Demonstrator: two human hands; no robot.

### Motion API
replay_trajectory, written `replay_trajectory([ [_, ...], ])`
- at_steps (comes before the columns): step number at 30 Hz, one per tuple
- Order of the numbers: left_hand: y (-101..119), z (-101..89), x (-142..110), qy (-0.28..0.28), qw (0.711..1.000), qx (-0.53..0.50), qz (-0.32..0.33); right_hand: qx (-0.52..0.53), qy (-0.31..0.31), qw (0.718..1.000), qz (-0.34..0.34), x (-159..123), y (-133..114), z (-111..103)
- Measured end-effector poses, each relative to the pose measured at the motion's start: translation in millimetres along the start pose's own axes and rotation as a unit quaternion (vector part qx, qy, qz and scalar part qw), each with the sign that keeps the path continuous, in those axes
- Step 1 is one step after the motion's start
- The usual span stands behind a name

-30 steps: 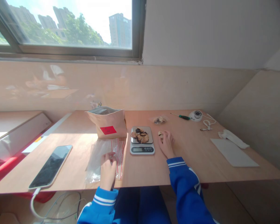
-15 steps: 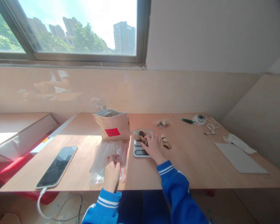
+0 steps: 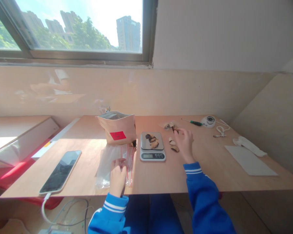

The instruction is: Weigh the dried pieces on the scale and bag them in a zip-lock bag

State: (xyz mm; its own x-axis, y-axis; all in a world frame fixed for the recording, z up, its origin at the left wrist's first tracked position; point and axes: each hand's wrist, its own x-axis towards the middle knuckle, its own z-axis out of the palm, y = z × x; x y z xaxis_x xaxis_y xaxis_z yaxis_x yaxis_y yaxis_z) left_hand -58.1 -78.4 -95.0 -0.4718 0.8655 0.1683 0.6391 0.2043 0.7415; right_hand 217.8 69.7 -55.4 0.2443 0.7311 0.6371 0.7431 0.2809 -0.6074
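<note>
My right hand point(image 3: 185, 141) pinches a dark dried slice point(image 3: 175, 129) just in front of a small clear bag of dried slices point(image 3: 169, 125). Two or three pale-edged dried slices point(image 3: 174, 148) lie on the table beside that hand. Several curled brown dried slices point(image 3: 153, 142) sit on the plate of a white digital scale point(image 3: 153, 156). Clear zip bags with red seal lines point(image 3: 104, 175) lie flat at the front, and my left hand point(image 3: 118, 175) is closed on them with curled fingers. A dark dried piece point(image 3: 133, 143) sits at the base of the open kraft pouch point(image 3: 104, 130).
A phone point(image 3: 61, 172) with a charging cable lies at the left. On the right are a green-handled screwdriver point(image 3: 196, 123), a white dome camera point(image 3: 208, 122), its cable point(image 3: 220, 131), a white sheet point(image 3: 250, 162) and a crumpled white cloth point(image 3: 250, 146).
My right hand has left the scale and moved right and back, with a dried slice in its fingers. The scale's plate and display are uncovered. My left hand has hardly moved.
</note>
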Motion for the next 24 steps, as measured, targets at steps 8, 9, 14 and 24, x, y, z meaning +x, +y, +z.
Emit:
replay_trajectory([
  [8,2.8,0.1,0.3,-0.018,0.999,0.032,-0.033,-0.209,-0.087,0.974,0.003,-51.9,88.1,-22.5],
  [9,5.6,-1.7,1.1,-0.019,0.998,0.036,-0.04,-0.209,-0.08,0.974,-0.022,-55.4,87.0,-20.7],
  [14,36.2,-4.5,16.2,-0.014,0.995,0.102,-0.01,-0.177,-0.109,0.972,-0.106,-58.0,68.5,-16.8],
  [24,50.4,45.5,71.4,-0.068,0.977,0.182,0.087,-0.137,-0.199,0.958,-0.151,-61.7,67.8,-14.9],
])
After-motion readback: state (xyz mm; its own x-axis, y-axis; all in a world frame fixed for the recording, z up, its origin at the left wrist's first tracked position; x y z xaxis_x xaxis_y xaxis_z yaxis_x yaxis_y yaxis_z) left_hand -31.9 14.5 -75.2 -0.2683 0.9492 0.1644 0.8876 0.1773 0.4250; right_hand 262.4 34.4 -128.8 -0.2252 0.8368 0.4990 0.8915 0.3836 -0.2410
